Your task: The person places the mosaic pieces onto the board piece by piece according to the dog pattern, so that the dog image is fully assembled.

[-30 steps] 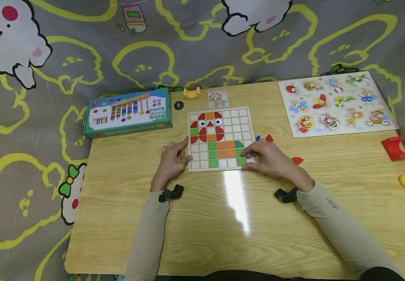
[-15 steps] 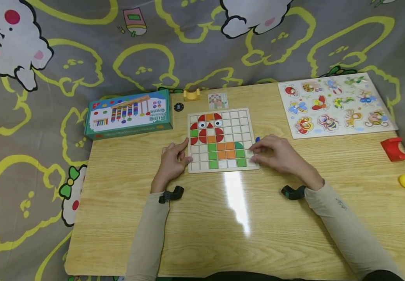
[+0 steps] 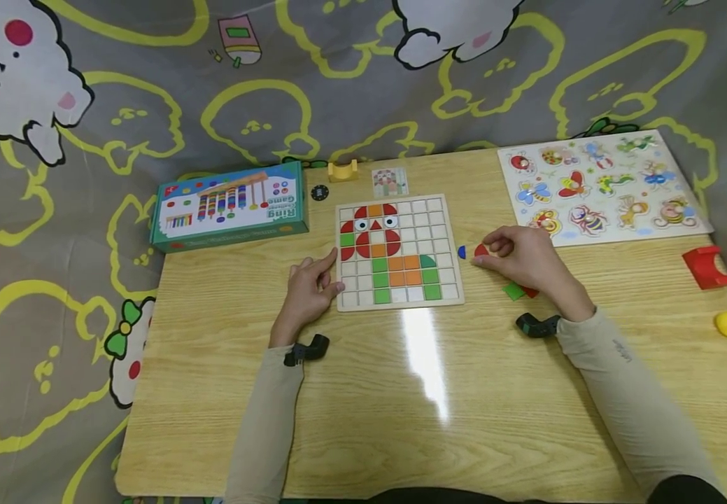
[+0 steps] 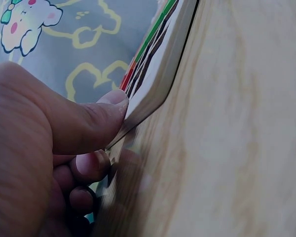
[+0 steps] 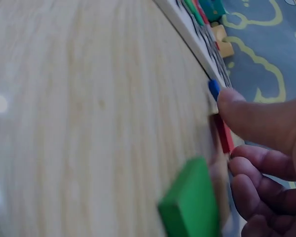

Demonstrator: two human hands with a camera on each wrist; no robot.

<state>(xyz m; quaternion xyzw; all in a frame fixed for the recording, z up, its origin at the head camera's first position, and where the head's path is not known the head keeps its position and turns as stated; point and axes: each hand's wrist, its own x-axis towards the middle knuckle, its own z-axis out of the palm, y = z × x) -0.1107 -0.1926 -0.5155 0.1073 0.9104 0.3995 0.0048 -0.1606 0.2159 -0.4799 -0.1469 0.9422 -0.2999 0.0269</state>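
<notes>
My left hand (image 3: 311,292) rests against the left edge of the wooden grid board (image 3: 426,245), thumb and index finger touching its side. In the left wrist view the thumb (image 4: 96,121) presses near a board corner. Red, green, orange and white tiles form a picture on the board. Right of it, my right hand (image 3: 530,259) pinches a red curved-edged tile (image 3: 481,250) between thumb and index finger, low over the table; the right wrist view hides the index finger. A blue tile (image 3: 461,252) lies between board and hand. A green tile (image 5: 192,202) lies under the right hand.
Another red tile (image 3: 530,292) is partly covered by the right hand. Behind the board are a picture card (image 3: 390,181), a black disc (image 3: 320,192) and a yellow block (image 3: 343,171). A game box (image 3: 231,206) stands left, an insect puzzle (image 3: 609,185) right.
My right hand has left the board's lower right corner and moved right and away from me to the red tile, uncovering the green tile. My left hand stays at the board's edge.
</notes>
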